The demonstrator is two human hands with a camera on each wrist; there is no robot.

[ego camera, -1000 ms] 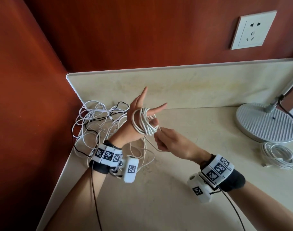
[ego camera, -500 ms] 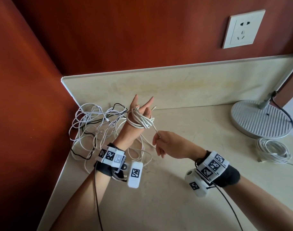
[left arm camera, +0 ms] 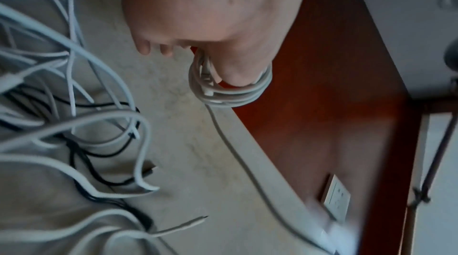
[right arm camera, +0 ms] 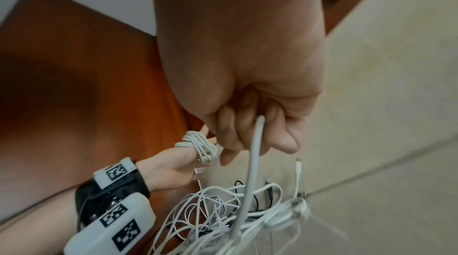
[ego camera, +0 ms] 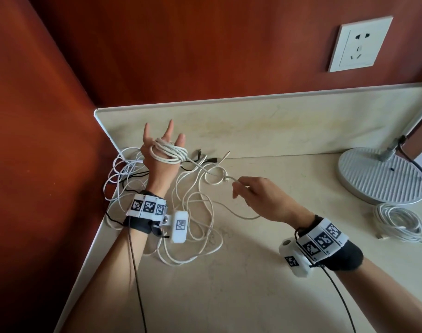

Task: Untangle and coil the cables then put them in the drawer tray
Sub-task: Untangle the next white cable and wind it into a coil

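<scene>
Over at the far left, my left hand (ego camera: 160,150) is raised above the corner of the countertop (ego camera: 229,272), fingers straight and spread, with a white cable (ego camera: 170,152) wound in several loops around the palm and the base of the thumb. From that coil (left arm camera: 230,93) one strand runs down and to the right toward my other hand.

Below and around my left wrist lies the tangle of cables (ego camera: 181,205) on the counter, mostly white loops with a thin black cable (ego camera: 130,175) threaded through them. A few loose plug ends (ego camera: 213,159) rest near the backsplash (ego camera: 277,126), just beyond the pile.

Further right, my right hand (ego camera: 260,195) hovers above the counter, thumb and fingertips pinching the free strand of the white cable; in the right wrist view my fingers (right arm camera: 228,128) are curled round it as it hangs down to the heap.

On the far right stands a round lamp base (ego camera: 378,179), and just in front of it lies an already coiled white cable (ego camera: 397,222). A wall socket (ego camera: 359,44) sits on the red wall above. No drawer tray is in view.
</scene>
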